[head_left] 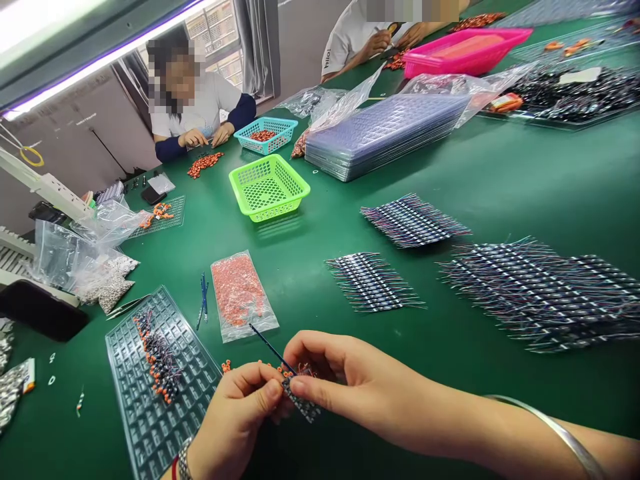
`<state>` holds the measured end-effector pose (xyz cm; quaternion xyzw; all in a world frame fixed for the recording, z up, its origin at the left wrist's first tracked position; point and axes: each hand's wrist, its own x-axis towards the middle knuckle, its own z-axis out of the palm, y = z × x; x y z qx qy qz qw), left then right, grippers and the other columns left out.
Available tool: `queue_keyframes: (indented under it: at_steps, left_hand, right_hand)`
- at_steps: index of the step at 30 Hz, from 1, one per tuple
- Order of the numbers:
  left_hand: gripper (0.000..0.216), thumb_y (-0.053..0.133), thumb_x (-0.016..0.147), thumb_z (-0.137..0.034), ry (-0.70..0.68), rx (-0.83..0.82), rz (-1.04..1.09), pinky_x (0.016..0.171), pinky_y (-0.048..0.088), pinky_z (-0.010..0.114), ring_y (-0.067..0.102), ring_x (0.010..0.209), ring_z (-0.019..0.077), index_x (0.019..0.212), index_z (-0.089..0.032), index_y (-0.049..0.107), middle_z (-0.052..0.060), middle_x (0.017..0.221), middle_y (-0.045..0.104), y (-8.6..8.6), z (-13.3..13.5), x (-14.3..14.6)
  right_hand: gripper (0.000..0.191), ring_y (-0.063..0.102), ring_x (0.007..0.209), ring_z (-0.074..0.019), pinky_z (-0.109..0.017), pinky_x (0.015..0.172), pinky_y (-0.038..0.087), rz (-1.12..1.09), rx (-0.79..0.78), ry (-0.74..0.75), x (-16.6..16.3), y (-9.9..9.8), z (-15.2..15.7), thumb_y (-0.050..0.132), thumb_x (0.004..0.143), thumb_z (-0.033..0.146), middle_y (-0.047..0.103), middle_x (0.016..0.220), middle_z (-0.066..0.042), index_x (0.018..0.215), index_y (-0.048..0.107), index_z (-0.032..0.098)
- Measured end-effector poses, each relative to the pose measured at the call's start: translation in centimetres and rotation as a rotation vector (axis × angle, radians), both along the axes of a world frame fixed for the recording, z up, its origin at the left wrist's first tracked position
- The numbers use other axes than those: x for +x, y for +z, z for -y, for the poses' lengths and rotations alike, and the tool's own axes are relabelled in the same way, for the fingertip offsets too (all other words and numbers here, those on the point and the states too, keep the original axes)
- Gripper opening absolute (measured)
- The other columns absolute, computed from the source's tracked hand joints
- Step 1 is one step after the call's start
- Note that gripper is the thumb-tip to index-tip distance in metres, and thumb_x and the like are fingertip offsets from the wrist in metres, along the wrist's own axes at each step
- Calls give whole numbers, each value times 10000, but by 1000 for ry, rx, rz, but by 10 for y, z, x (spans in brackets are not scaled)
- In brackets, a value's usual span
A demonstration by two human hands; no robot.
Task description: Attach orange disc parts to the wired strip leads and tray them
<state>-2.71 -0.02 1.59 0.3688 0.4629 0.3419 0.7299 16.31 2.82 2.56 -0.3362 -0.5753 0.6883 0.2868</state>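
Observation:
Near the bottom middle, my left hand (243,403) is closed, thumb and finger pinching the edge of a small dark board with wires (304,405). My right hand (345,373) is closed close beside it, its thumb against the same board. A thin dark blue stick-like tool (269,345) slants up to the left from my right fingertips; its lower end is hidden there. Small orange ring-like parts (286,372) and reddish wires show between the hands. Left of my left hand lies a clear ridged tray (120,373) bearing a row of small wired orange-and-black parts (159,360).
A bag of small orange parts (240,293) lies ahead, beside blue tweezers-like tools (203,300). Wired board panels (377,283) lie to the right. Farther off are a green basket (270,190), stacked clear trays (385,133) and a pink basket (460,57). Two people work across the table.

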Motion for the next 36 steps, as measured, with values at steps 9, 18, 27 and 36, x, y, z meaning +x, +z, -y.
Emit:
queue_keyframes:
  at_steps: [9, 18, 27, 36]
  left_hand:
    - [330, 740, 777, -474, -20, 176, -168, 643, 354, 231, 465, 654, 116, 736, -154, 667, -6, 656, 559, -8, 2, -6]
    - [328, 691, 813, -500, 23, 409, -266, 651, 381, 235, 512, 666, 135, 725, -184, 679, 12, 688, 616, -11, 12, -6]
    - [342, 669, 835, -488, 47, 497, -208, 645, 391, 248, 519, 651, 138, 678, -186, 631, 16, 659, 597, -22, 17, -6]
    - [333, 660, 849, -467, 41, 514, -200, 649, 391, 248, 516, 645, 132, 674, -187, 622, 11, 653, 589, -25, 17, -6]
  right_hand:
    - [294, 427, 622, -157, -251, 552, 336, 94, 61, 15, 2, 2, 0, 584, 873, 448, 503, 667, 8, 759, 532, 182]
    - [321, 456, 668, -170, -261, 608, 386, -28, 29, -20, -3, 2, 11, 593, 869, 474, 516, 702, -1, 744, 508, 191]
    - [497, 431, 647, -170, -271, 629, 397, -167, -100, -88, -14, -1, 21, 654, 795, 658, 445, 667, 21, 709, 471, 204]
    - [531, 404, 650, -165, -266, 616, 365, -197, -109, -81, -16, -6, 22, 640, 805, 698, 448, 682, 18, 731, 479, 197]
